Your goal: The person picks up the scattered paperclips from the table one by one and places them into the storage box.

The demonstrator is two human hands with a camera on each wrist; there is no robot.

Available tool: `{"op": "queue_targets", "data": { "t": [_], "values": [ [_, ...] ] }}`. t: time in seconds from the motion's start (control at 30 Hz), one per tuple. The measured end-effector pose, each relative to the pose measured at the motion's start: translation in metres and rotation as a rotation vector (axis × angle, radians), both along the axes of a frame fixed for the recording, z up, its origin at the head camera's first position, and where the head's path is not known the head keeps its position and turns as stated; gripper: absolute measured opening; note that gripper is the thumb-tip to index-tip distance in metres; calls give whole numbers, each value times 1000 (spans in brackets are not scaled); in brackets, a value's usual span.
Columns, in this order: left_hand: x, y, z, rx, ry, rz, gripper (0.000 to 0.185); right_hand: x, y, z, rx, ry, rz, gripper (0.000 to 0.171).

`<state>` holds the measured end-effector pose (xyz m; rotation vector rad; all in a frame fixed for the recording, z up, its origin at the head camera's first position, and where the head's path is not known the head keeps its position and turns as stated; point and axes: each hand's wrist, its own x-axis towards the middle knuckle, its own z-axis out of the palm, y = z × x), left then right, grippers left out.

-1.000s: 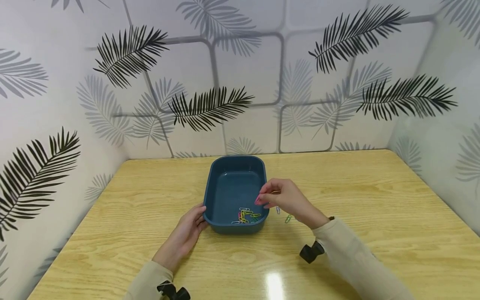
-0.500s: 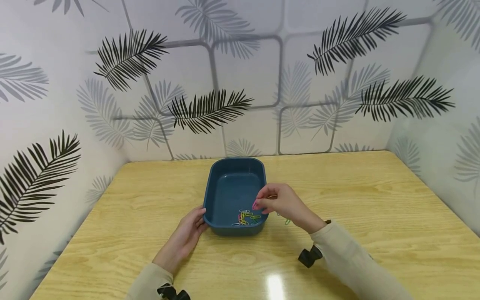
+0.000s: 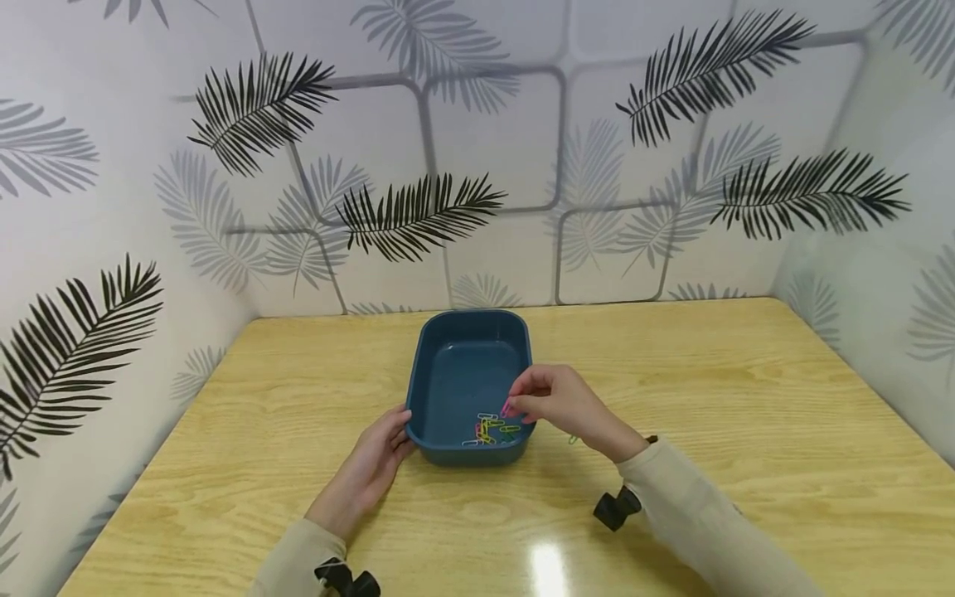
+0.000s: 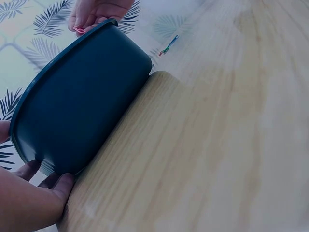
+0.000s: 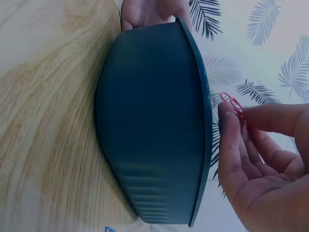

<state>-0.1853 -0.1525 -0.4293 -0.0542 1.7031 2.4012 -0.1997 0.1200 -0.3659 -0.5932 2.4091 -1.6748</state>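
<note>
The right hand (image 3: 567, 406) hangs over the near right rim of the blue tray (image 3: 448, 377), its grip pressed together on a pink paper clip (image 5: 231, 103), pinched between thumb and forefinger just above the tray's edge. The left hand (image 3: 369, 464) rests against the tray's near left corner with its fingers lying fairly straight on the wall, holding nothing but the side it touches. Inside the tray, at the near end, lies a small heap of coloured clips (image 3: 488, 429). Outward on the bench (image 3: 746, 431), just beside the tray's right wall, loose clips (image 4: 167, 46) lie partly behind the right hand. By this showing the sorting is well along: several clips are in, one is in the fingers, and very few are left on the wood.
</note>
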Motion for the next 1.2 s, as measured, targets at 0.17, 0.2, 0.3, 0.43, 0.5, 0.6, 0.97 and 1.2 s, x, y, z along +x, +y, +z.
{"op": "queue_targets", "data": {
  "t": [0.17,0.2,0.3,0.43,0.5,0.6,0.97,1.2],
  "values": [
    [-1,1,1,6,8,0,49,-1,1,0,-8,14,6,6],
    [-1,1,2,7,11,-3,50,-1,1,0,-8,14,5,5],
    [-1,1,2,6,5,-3,49,-1,0,0,-7,10,4,5],
    [-1,1,2,1,1,-10,49,-1,0,1,-12,-1,9,6],
    [-1,1,2,-2,6,-11,49,-1,1,1,-14,5,12,7],
    [-2,1,2,5,8,-6,49,-1,2,2,-14,13,12,7],
    [-2,1,1,2,4,-9,49,0,4,4,-24,27,16,8],
    [-1,0,1,6,-4,-5,49,-4,11,7,27,42,25,11]
  ]
}}
